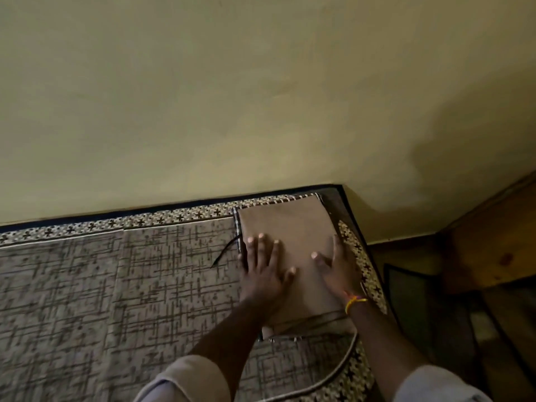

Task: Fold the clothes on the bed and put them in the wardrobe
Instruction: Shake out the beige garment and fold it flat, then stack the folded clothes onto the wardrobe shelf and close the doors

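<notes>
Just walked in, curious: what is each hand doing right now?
Left hand: open, fingers spread, pressed flat on the folded brown garment.
Right hand: open, palm down on the same garment near its right edge; holding nothing.

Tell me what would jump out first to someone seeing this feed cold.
Two hands pressed flat on a folded tan cloth near the far right corner of the bed: the left hand spread over its left part, the right hand along its right edge, with a bright thread band at that wrist. Next comes the busy cross-hatch bedcover, and the plain yellowish wall filling the upper half of the view.
</notes>
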